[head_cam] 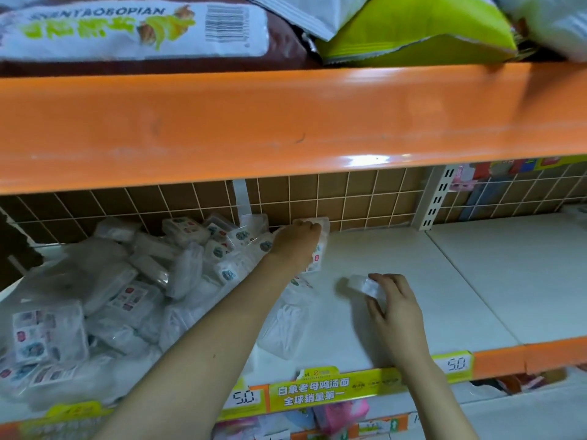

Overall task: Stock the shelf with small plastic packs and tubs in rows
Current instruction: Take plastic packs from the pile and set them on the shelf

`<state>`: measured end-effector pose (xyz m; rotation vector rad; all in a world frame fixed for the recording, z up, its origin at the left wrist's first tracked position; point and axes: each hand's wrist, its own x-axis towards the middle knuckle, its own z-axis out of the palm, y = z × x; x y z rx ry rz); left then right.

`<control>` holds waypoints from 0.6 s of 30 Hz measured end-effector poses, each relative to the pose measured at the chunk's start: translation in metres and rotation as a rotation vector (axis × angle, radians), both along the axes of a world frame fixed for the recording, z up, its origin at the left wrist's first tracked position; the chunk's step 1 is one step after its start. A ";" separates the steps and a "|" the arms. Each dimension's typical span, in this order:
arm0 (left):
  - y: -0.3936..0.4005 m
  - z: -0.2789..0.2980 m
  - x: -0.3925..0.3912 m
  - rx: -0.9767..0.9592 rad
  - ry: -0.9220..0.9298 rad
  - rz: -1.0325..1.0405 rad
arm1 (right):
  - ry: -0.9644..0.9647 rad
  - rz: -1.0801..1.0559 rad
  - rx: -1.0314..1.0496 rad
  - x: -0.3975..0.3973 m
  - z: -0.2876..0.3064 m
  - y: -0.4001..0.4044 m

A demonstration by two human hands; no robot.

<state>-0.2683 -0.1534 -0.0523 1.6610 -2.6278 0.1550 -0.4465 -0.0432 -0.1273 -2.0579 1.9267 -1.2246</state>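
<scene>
A loose heap of small clear plastic packs (133,281) with printed labels covers the left half of the white shelf (428,281). My left hand (297,246) reaches to the back of the shelf and grips a clear pack (317,224) near the tiled back wall; a second labelled pack (316,260) shows just under that hand. Further forward, my right hand (395,308) holds another small clear pack (365,285) just above the shelf surface. A flat clear pack (286,325) lies beside my left forearm.
An orange shelf beam (286,122) overhangs the work area, with large snack bags (413,30) on top. A white upright bracket (433,198) stands at the back. Yellow price strips (317,389) line the front edge. The right shelf panel (514,265) is bare.
</scene>
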 end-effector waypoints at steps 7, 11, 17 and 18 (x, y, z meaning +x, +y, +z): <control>0.014 -0.010 0.007 -0.195 0.102 -0.117 | 0.015 -0.006 0.020 0.007 0.001 0.003; 0.022 -0.010 0.015 -0.144 0.299 -0.151 | -0.001 -0.027 0.028 0.009 0.004 0.003; 0.059 -0.003 0.025 -0.119 0.810 -0.082 | -0.041 -0.098 -0.040 0.018 0.008 0.010; 0.067 -0.002 0.025 -0.125 0.881 -0.066 | -0.045 -0.099 -0.053 0.019 0.009 0.011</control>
